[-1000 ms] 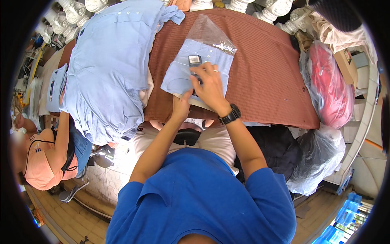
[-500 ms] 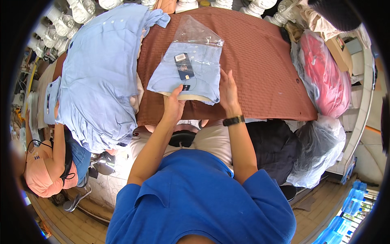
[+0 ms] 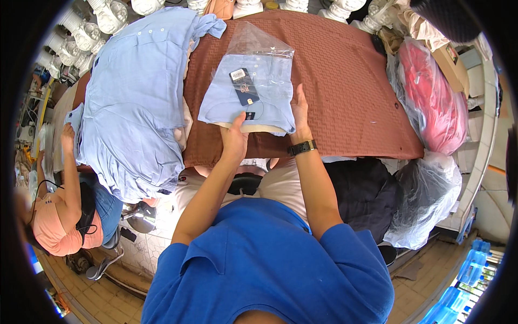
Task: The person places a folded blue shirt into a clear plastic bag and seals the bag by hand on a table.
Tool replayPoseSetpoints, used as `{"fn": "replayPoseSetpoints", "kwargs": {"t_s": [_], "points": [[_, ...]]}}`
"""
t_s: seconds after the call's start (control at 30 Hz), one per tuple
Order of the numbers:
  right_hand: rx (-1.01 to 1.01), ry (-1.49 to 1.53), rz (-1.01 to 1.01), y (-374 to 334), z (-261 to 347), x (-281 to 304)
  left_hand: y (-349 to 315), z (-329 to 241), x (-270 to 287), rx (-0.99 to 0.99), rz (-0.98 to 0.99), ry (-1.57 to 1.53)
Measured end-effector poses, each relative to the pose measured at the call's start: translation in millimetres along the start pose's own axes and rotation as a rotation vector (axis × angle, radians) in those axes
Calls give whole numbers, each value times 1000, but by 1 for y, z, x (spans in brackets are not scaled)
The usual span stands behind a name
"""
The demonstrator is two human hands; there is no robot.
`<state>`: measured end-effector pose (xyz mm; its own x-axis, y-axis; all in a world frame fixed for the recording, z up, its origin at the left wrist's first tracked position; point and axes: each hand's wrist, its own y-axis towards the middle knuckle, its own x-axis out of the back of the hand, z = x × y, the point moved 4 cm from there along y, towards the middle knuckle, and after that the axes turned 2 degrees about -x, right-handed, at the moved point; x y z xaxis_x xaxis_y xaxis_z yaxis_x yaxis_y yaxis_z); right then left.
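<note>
A light-blue shirt (image 3: 274, 105) is folded flat, just left of 12 o'clock from the view's middle. A clear bag (image 3: 258, 39) shows over its upper part, tapering beyond it toward 12 o'clock. A navy tag (image 3: 244, 89) on the shirt leans toward 11 o'clock; a small dark label (image 3: 250, 115) and cream edge (image 3: 259, 128) show toward 6.

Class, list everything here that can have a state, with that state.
Light blue fabric shirt, folded, held by the left hand
Clear plastic bag, extending beyond the shirt
Dark rectangular card tag, lying over the shirt
Pale blue garment pile, spread, rumpled
Brown textured tablecloth, spread
Red bundle, wrapped in clear plastic
Black wristwatch, worn
</note>
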<state>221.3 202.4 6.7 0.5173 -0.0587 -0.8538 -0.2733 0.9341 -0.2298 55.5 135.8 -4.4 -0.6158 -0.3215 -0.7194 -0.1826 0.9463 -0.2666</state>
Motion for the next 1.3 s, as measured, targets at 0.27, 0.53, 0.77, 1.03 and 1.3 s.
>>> {"fn": "replayPoseSetpoints", "kwargs": {"t_s": [0.27, 0.53, 0.77, 1.03, 1.3], "points": [[271, -594, -128, 34, -31, 62, -3, -9, -14, -9, 36, -50], [355, -654, -136, 44, -39, 59, 7, -7, -7, 10, 21, -88], [353, -642, -124, 45, -40, 57, 5, -10, -8, -11, 6, -63], [317, -602, -103, 45, -43, 60, 12, -3, -2, -26, 33, -66], [368, -884, -369, 17, 9, 60, 23, 5, 9, -9, 1, 74]]}}
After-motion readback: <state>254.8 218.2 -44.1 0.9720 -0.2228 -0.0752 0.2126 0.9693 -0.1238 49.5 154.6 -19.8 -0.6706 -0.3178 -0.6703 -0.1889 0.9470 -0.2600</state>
